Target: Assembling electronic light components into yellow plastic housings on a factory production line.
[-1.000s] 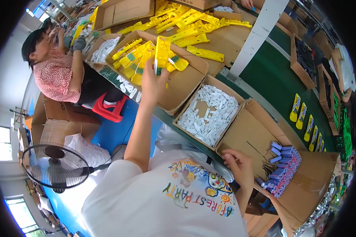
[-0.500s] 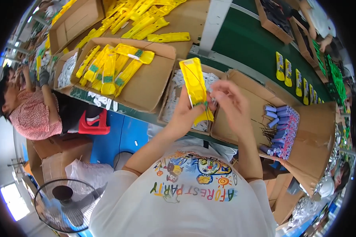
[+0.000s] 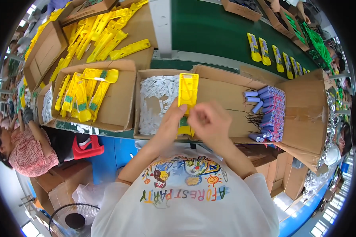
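Note:
My left hand [image 3: 171, 123] is closed around the lower half of a long yellow plastic casing [image 3: 188, 90], which stands almost straight away from me with its hollow inside facing up. Part of a small green circuit board [image 3: 183, 121] shows in it by my thumb. Right against the casing, my right hand [image 3: 212, 121] has its fingers curled together over the board end. Whatever those fingers pinch is hidden and slightly blurred. Under my hands is a shallow carton of small white plastic pieces [image 3: 158, 87].
To the left, a cardboard box [image 3: 120, 100] holds several yellow casings with green boards. On the right, a larger carton [image 3: 221, 89] contains purple cylindrical cells [image 3: 271, 112] with wires. Finished-looking yellow pieces [image 3: 278, 59] line the green belt. A person [image 3: 31, 146] sits at far left.
The scene has shifted left and the casing has turned from tilted to nearly straight. My right hand's fingers, spread before, are now curled in close to it.

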Tool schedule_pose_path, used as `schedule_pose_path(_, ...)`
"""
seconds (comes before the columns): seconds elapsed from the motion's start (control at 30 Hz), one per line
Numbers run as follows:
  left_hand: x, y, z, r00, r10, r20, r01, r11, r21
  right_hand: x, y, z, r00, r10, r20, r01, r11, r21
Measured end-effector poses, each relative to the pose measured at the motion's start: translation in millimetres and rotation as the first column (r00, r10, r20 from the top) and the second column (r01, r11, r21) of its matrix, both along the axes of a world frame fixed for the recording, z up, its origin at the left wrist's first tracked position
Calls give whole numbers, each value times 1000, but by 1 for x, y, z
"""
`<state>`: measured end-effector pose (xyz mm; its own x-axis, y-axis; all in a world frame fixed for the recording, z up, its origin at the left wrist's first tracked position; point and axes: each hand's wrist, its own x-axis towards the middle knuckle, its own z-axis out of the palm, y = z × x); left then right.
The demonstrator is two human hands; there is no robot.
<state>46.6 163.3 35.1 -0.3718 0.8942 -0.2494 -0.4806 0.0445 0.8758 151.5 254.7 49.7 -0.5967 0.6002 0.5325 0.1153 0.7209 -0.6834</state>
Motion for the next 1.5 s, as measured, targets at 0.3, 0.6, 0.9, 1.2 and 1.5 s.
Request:
schedule_pose_path(0.3, -4, -5, -8, 993, -121, 2, 121, 992, 30, 88, 147, -24, 863, -130, 488, -15, 959, 282)
schedule_pose_path(0.6, 26, -8, -8, 998, -59, -20, 60, 997, 48, 65, 160, 10, 903, 262, 339, -241, 965, -104)
schedule_pose_path(0.9, 37, 1, -4, 929, 68, -363, -39, 995, 87, 15, 51, 26, 928, 363, 78, -228, 723, -652)
schedule_pose_path(1.2, 25, -14, 5, 909, 57, -414, -62, 998, 1, -18, 49, 24, 793, 541, 280, -83, 551, -831)
schedule_pose_path(1.5, -6, -72, -9, 951, 310, -1, -310, 951, 13, -95, 4, -7, 660, 738, 141, -389, 496, -776)
